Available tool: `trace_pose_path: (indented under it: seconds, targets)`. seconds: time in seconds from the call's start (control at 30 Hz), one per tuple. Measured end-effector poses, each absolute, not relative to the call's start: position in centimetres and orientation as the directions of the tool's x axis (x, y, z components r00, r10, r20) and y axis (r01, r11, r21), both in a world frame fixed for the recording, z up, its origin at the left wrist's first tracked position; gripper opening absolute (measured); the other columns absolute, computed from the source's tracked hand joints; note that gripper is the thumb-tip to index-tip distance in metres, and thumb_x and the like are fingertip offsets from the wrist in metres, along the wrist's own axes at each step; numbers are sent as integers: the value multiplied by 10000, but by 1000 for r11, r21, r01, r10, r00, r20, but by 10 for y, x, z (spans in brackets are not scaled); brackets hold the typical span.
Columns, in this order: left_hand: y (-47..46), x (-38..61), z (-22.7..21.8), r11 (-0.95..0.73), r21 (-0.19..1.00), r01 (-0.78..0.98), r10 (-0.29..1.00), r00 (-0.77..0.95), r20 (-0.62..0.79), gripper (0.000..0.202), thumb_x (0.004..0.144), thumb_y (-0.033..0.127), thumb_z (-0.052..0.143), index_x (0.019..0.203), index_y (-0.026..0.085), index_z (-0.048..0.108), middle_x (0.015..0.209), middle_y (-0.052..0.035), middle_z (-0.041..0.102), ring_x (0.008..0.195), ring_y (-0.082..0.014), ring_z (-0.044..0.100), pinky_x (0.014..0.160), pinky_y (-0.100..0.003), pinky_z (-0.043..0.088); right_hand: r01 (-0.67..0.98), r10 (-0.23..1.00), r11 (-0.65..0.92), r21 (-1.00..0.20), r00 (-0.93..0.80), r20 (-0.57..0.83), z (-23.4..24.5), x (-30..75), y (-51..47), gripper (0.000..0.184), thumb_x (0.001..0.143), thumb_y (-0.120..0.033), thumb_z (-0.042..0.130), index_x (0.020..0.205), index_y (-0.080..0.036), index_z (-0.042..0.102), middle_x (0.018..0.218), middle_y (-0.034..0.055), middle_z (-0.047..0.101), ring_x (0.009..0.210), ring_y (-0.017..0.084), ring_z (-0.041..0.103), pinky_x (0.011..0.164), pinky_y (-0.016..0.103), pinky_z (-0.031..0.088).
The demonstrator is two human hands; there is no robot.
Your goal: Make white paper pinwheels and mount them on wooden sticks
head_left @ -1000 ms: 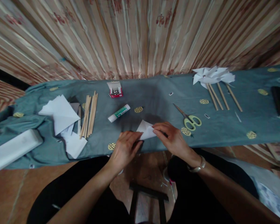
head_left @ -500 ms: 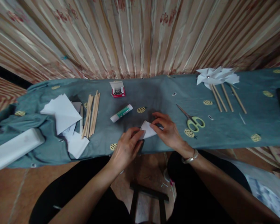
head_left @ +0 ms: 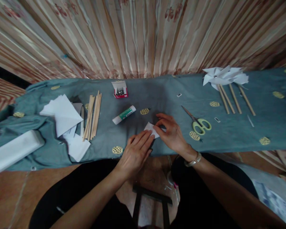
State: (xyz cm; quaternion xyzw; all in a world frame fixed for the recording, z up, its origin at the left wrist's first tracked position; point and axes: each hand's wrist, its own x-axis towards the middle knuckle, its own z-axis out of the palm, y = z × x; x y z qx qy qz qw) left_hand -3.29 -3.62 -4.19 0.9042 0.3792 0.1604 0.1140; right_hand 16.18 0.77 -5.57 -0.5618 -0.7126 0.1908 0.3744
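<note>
A small white folded paper (head_left: 151, 128) lies on the teal cloth (head_left: 157, 95) near the table's front edge. My left hand (head_left: 137, 152) lies over its near part with the fingers stretched flat, pressing it down. My right hand (head_left: 170, 132) touches its right side with curled fingertips pinching the paper's edge. Most of the paper is hidden under both hands. A metal bracelet (head_left: 193, 161) sits on my right wrist.
On the cloth lie a glue stick (head_left: 124, 114), a red box of pins (head_left: 119, 89), a bundle of wooden sticks (head_left: 92, 116), a pile of white paper sheets (head_left: 64, 121), green-handled scissors (head_left: 198, 122), finished paper pinwheels (head_left: 225, 78) on sticks, and a white box (head_left: 13, 152) at the left.
My left hand slid forward and flattened onto the paper. My right hand moved slightly away from me along the paper's edge. The paper now shows less.
</note>
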Motion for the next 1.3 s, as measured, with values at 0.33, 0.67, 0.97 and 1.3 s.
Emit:
trace_pose_path:
  seconds: [0.33,0.67,0.97,1.3]
  targets:
    - [-35,-32,-41,-671,309,674,735,660,156,454,990,253,428,1424,125,440,1463,-171,506,1379,-260,439,1055,-441,380,699,937,295,-651,-80,340,-56,159,7,106,854,-207,594,750,-201,613,1162,127,674,1111,275,612,988,464,479]
    - [-34,-33,-42,-683,293,669,725,670,158,420,992,269,444,1385,129,491,1450,-150,528,1376,-250,449,1062,-435,372,748,929,321,-581,-127,349,-56,159,1,116,889,-258,583,929,-169,646,1229,162,640,1166,299,592,1018,486,468]
    - [-35,-33,-42,-708,243,663,704,690,167,453,989,314,465,1393,111,482,1470,-154,502,1380,-267,444,1070,-450,359,816,942,277,-507,-129,308,-54,166,-25,521,883,-397,602,1293,-84,529,1406,244,500,1309,359,479,1083,533,422]
    - [-36,-42,-39,-717,233,658,697,688,203,416,967,299,520,1337,109,543,1423,-142,556,1332,-283,494,1028,-462,393,834,967,192,-516,-70,247,-54,181,-34,504,920,-355,518,1347,-89,489,1486,238,429,1385,351,411,1099,559,382]
